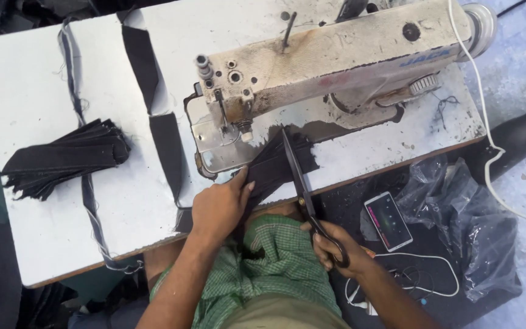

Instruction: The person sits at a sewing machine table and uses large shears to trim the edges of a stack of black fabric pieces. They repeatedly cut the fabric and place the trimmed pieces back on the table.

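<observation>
At the lower centre of the frame, the right hand (336, 247) gripped the handles of long black scissors (302, 183), fingers closed through the loops. Just left, the left hand (220, 204) pressed down on a bundle of dark fabric strips (272, 164) at the table edge (123, 244), the blades lying across it. The cut looked barely begun. Farther off, at the left, a stack of dark pieces (62, 159) lay, with the sewing machine (336, 61) above.
</observation>
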